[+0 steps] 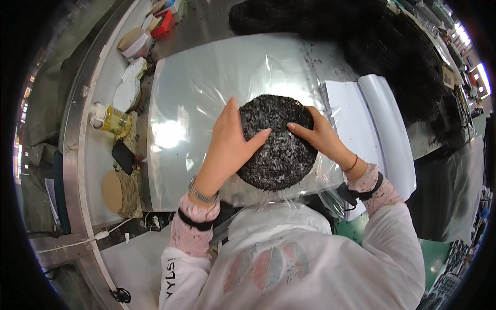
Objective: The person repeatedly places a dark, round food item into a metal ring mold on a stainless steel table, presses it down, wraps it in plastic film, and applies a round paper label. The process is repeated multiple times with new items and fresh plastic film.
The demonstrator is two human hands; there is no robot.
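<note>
Framing disc (277,160) from both sides: L hand (231,135) spread along its left rim, can't tell if gripping; R hand (321,135) clamped on upper-right edge. Approx. round, no long axis, above film (206,80); neither nearer.

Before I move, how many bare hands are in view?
2. The left hand is at the left side of the round black piece, thumb over it; the right hand is at its upper right edge. I see no others.

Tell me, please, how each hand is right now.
Left hand: open, thumb on the round, black, fibrous-looking disc.
Right hand: holding that disc's right edge.
</note>
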